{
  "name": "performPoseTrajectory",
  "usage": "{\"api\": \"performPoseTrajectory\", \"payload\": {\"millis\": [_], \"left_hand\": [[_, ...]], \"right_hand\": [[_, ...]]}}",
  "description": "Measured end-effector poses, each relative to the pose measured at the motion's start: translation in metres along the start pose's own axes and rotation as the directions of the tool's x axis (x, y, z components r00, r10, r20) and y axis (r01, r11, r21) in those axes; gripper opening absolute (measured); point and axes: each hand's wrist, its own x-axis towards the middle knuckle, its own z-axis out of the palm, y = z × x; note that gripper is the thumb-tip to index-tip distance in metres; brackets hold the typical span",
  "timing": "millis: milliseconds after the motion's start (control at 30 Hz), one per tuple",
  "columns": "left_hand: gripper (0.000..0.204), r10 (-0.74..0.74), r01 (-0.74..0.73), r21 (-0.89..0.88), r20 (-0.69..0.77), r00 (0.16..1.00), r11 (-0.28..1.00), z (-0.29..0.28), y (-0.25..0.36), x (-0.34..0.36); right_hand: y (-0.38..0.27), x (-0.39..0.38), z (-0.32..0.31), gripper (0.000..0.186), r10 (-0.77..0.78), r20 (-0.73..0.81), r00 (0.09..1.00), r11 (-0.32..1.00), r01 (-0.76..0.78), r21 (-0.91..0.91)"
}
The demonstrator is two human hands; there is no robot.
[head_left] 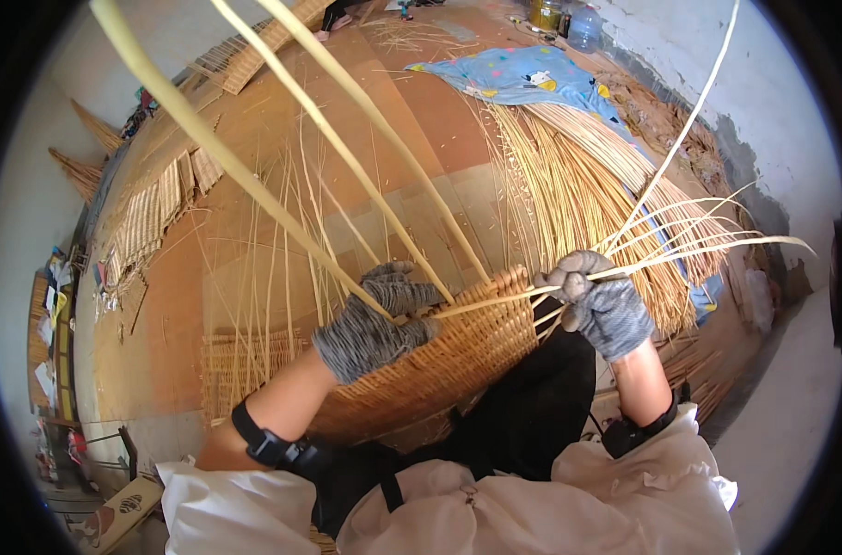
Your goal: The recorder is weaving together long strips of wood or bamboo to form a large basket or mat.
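Both hands wear grey knit gloves. My left hand (374, 319) is closed around the base of a thick pale wicker stake (245, 171), at the upper edge of a woven wicker panel (439, 356). Two more stakes (361, 176) stand up from that edge, to the right of this one. My right hand (601, 301) is closed on thin wicker rods (707, 248) at the panel's right end. Their loose ends fan out to the right and upward. One pale rod (495, 302) runs along the edge between my two hands. The panel leans against my dark-clad legs.
A large bundle of wicker rods (578, 185) lies to the right, partly under a blue patterned cloth (522, 74). Woven panels (148, 222) lie at the left. Another woven piece with upright rods (245, 365) stands beside my left forearm. A water jug (584, 30) stands by the far wall.
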Motion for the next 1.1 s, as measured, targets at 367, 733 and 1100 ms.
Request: {"api": "performPoseTrajectory", "payload": {"millis": [367,733,1100], "left_hand": [[0.022,-0.512,0.334,-0.546,-0.212,0.833,0.768,0.024,0.036,0.02],[0.031,-0.53,0.42,-0.342,-0.358,0.768,0.84,0.032,0.019,0.02],[0.031,-0.507,0.359,-0.48,-0.223,0.832,0.801,0.026,-0.003,0.026]], "right_hand": [[-0.007,0.015,0.005,0.026,-0.055,-0.038,0.998,0.998,0.055,-0.014],[-0.094,0.052,0.075,0.036,0.128,0.958,0.258,-0.435,0.883,-0.18],[0.025,0.093,0.108,0.024,-0.133,0.227,0.965,-0.52,0.127,-0.844]]}}
